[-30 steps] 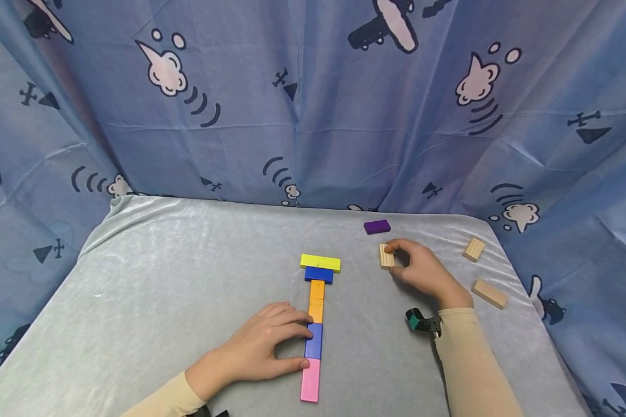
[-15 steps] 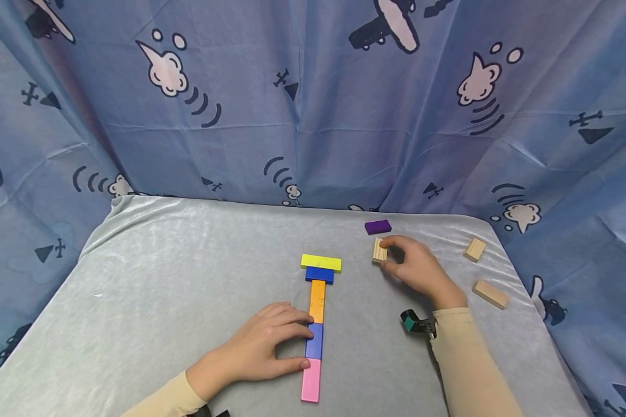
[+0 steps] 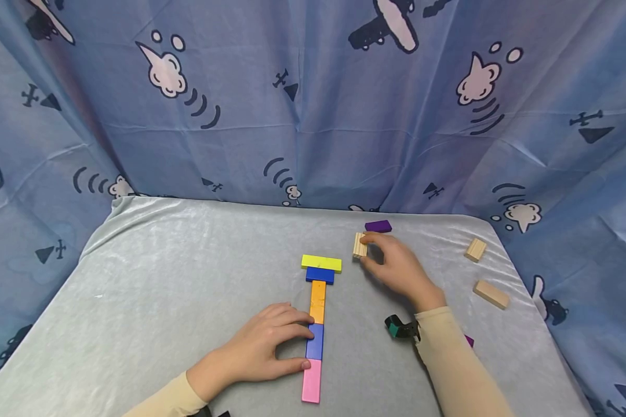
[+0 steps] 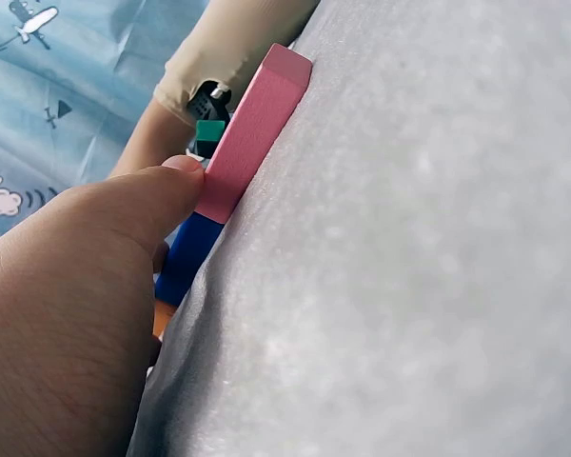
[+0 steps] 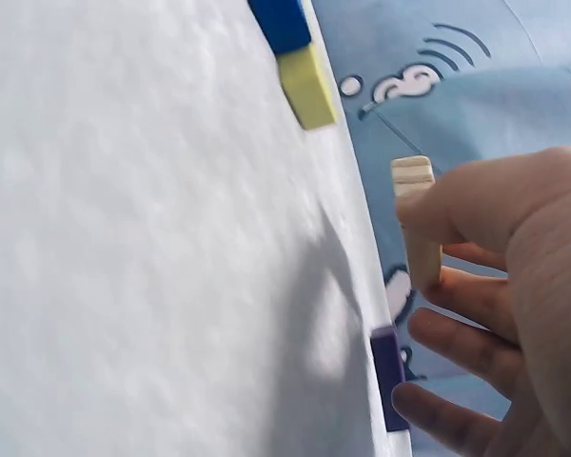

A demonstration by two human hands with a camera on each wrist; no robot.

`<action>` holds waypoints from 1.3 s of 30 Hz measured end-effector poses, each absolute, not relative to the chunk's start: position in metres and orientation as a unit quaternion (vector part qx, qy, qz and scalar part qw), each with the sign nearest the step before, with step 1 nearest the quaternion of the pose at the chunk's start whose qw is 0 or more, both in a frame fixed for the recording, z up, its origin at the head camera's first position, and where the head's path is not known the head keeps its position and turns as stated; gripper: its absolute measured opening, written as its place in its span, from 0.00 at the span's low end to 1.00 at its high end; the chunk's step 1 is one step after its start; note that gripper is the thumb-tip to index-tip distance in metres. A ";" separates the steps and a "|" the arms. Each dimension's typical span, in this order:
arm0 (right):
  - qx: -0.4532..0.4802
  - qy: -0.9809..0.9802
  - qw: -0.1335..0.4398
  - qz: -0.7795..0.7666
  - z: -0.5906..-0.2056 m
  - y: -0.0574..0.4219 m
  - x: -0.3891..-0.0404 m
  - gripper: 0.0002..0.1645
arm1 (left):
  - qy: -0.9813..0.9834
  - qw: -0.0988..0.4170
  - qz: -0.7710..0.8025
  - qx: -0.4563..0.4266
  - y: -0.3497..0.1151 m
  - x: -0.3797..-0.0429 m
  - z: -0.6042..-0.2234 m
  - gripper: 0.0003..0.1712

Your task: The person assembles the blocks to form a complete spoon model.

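Observation:
My right hand pinches a plain wooden block between thumb and fingers. In the right wrist view that block appears raised off the cloth, a shadow beneath. Left of it, a yellow block lies crosswise against a shorter dark blue block. From there a column runs toward me: an orange block, a lighter blue block and a pink block. Along the column's left side rests my left hand, fingertips by the orange and lighter blue blocks, thumb touching the pink block.
A purple block lies near the table's back edge. Two more plain blocks, one short and one longer, lie at the right. A purple corner shows beside my right sleeve. A blue curtain hangs behind the cloth-covered table.
My right hand has carried the wooden block leftward and slightly back, toward the yellow block. The purple piece by my right sleeve has come into sight. My left hand stays in place.

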State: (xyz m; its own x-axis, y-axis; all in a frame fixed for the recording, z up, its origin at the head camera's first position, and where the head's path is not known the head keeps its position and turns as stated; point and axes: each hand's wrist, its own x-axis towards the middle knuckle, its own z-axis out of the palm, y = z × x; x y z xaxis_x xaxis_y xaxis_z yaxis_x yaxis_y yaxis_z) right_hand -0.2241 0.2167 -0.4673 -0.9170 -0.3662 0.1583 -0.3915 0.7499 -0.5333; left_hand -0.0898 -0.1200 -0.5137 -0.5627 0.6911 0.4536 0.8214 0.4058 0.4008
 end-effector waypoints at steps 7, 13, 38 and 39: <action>0.220 -0.935 0.030 0.277 -0.471 0.198 -0.223 0.26 | -0.835 0.099 -0.302 -0.449 -0.121 -0.090 -0.515 0.22; 0.227 -0.936 0.034 0.265 -0.477 0.190 -0.223 0.27 | -0.831 0.114 -0.296 -0.458 -0.121 -0.091 -0.515 0.22; 0.250 -0.941 0.045 0.224 -0.492 0.185 -0.228 0.24 | -0.831 0.109 -0.300 -0.456 -0.121 -0.091 -0.514 0.22; 0.250 -0.941 0.044 0.224 -0.492 0.185 -0.228 0.24 | -0.831 0.108 -0.301 -0.456 -0.121 -0.091 -0.515 0.22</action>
